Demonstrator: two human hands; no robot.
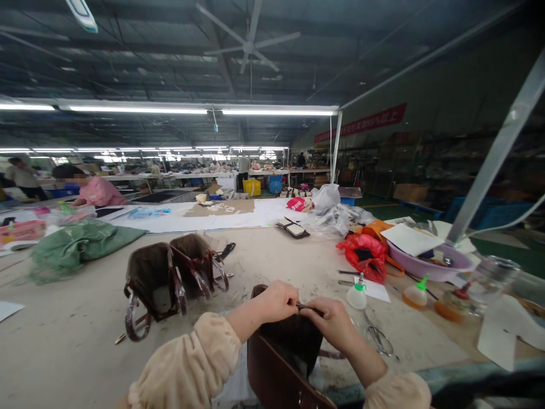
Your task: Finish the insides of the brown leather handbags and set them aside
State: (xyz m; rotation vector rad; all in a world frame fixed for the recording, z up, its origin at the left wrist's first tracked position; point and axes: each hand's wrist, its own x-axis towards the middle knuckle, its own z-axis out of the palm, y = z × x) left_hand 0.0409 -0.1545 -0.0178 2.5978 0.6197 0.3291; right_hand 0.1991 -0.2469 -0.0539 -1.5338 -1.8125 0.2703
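- The brown bag (276, 366) is standing open on the table (85, 352), at the near edge, at six o'clock of the table view; from this bag I am counting the directions below, with twelve o'clock pointing away from the person.
- The left hand (276, 302) is reaching to the bag's far rim at twelve o'clock, and its fingers are closing together on the rim; their tips are partly hiding, so the exact grip I cannot tell.
- The right hand (333, 319) is pinching the same rim at one o'clock, thumb and fingers almost meeting, with a dark strip of the edge lying between them.
- Two other dark bags, the left bag (150, 278) and the right bag (192, 262), are standing open side by side at ten o'clock, their wrapped handles hanging in front.
- The scissors (380, 339) are lying at three o'clock, near the right forearm.
- The clear bottle (356, 297) with green top is standing at two o'clock, and the amber bottle (414, 296) is standing farther in that direction.
- The red plastic bag (365, 257) is resting at one o'clock, beside the purple basin (457, 264).
- The green sheet (80, 244) is lying crumpled at ten o'clock, well apart.
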